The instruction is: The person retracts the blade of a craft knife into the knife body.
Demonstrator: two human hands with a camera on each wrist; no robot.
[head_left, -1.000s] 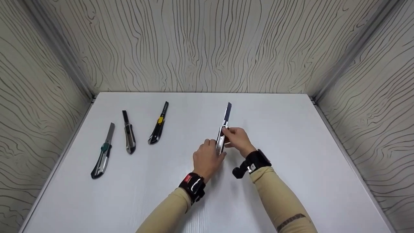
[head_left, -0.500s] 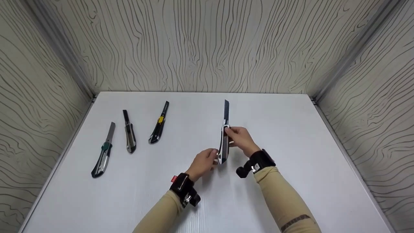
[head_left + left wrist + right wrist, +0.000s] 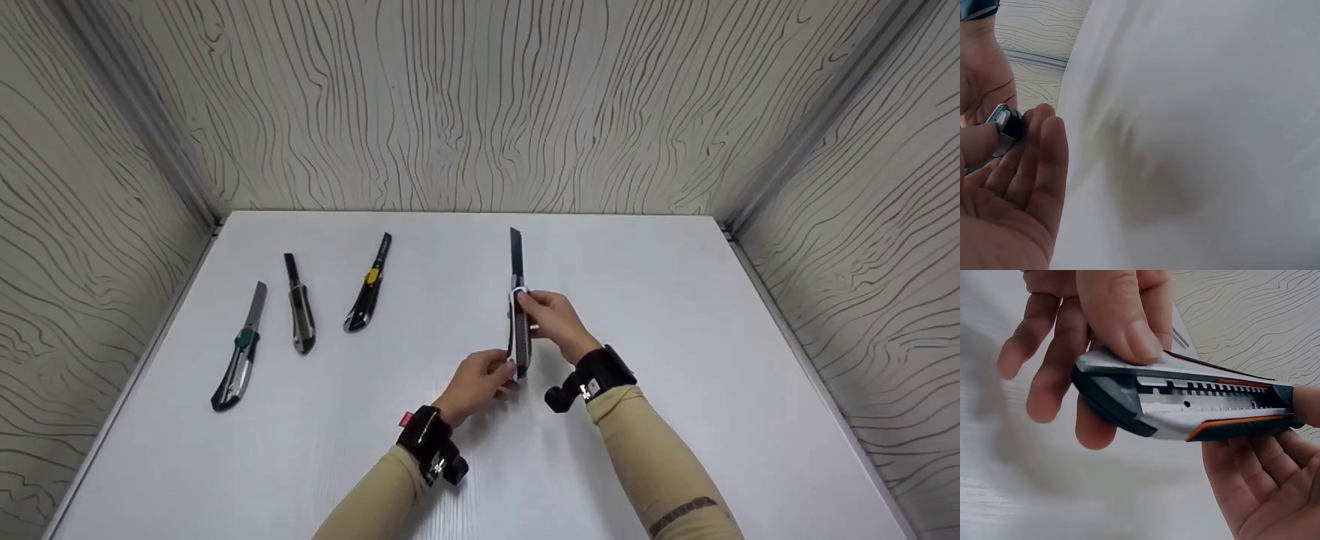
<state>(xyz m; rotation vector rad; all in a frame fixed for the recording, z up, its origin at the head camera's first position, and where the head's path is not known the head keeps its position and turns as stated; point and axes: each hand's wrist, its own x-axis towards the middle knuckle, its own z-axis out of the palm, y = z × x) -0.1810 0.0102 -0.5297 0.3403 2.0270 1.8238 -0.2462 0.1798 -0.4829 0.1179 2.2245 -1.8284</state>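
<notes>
Both hands hold a snap-off utility knife point(image 3: 517, 330) above the white table, its long dark blade point(image 3: 516, 251) extended toward the back wall. In the right wrist view its silver handle point(image 3: 1174, 422) shows orange and dark green trim and a slotted channel. My left hand point(image 3: 474, 384) pinches the rear end, thumb on top and fingers underneath. My right hand point(image 3: 556, 321) grips the handle near the blade end, with its thumb at the slider and its fingers below. From the left wrist only the dark end cap point(image 3: 1013, 125) of the knife can be seen.
Three more utility knives lie on the left of the white table point(image 3: 637, 247): one with a green slider point(image 3: 241, 349), a grey-and-black one point(image 3: 301, 315) and a black one with a yellow slider point(image 3: 367, 292). Wood-patterned panels point(image 3: 450, 105) enclose the back and sides.
My left hand has let go of the handle's side, dropped toward the rear end and now pinches it. The blade tip has swung left. The right hand keeps its grip.
</notes>
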